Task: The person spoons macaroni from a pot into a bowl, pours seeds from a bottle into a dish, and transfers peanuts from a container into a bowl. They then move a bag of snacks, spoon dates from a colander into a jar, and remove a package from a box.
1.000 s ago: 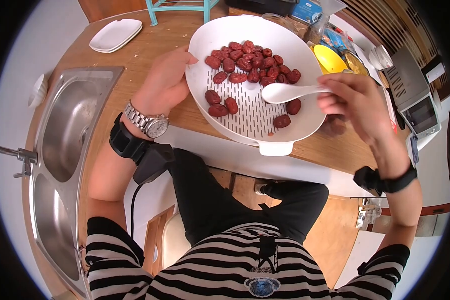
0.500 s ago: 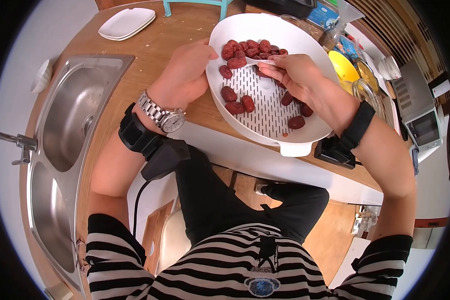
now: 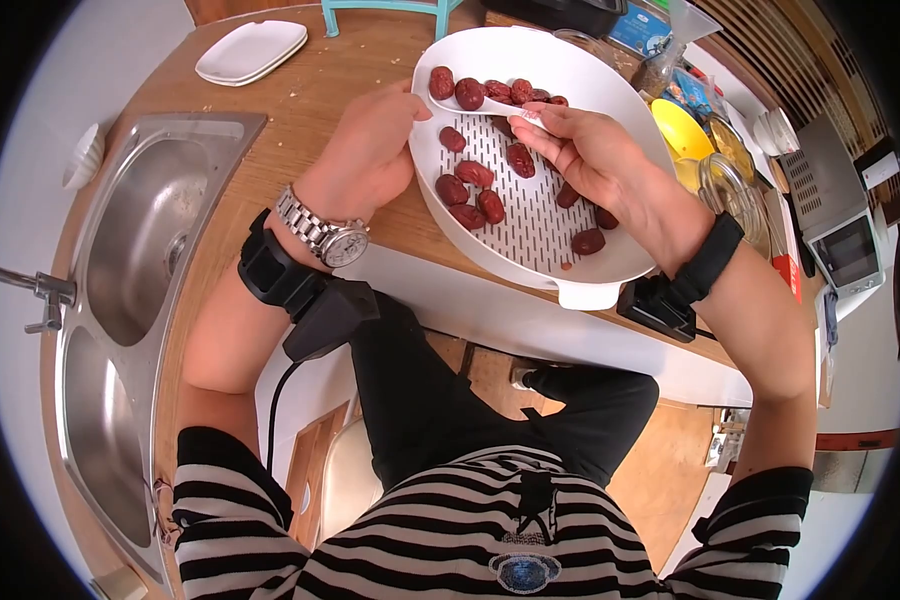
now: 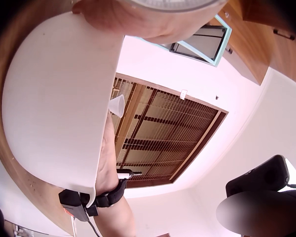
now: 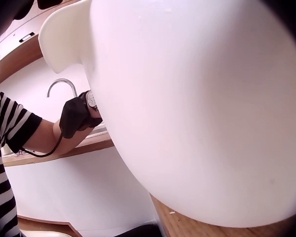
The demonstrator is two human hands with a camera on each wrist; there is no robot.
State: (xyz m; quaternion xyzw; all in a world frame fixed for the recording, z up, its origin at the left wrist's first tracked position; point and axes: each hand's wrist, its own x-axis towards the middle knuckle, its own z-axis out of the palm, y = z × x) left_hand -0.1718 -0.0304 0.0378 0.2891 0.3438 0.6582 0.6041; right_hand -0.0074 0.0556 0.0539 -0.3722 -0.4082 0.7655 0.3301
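Observation:
A white slotted colander [image 3: 530,232] holds several wrinkled red dates [image 3: 473,172], some loosely bunched toward its far side. At its left rim, my left hand [image 3: 370,145] grips the edge, thumb on top. My right hand [image 3: 605,150] is over the colander and pinches the handle of a white spoon [image 3: 505,109]. The spoon points left, its bowl end beside two dates [image 3: 469,94] near the far left wall. My right hand and forearm hide some dates. The colander's outer wall [image 4: 59,98] fills much of the left wrist view, and also the right wrist view.
A double steel sink [image 3: 135,235] lies left on the wooden counter [image 3: 300,110]. White square plates [image 3: 252,52] and a turquoise rack [image 3: 390,8] are at the back. To the right stand a yellow bowl [image 3: 680,128], a glass jar [image 3: 722,185] and a microwave [image 3: 845,235].
My right hand has brought the spoon from the colander's right rim leftward among the dates. Dates have shifted, some now lying nearer the middle. My left hand stays at the rim.

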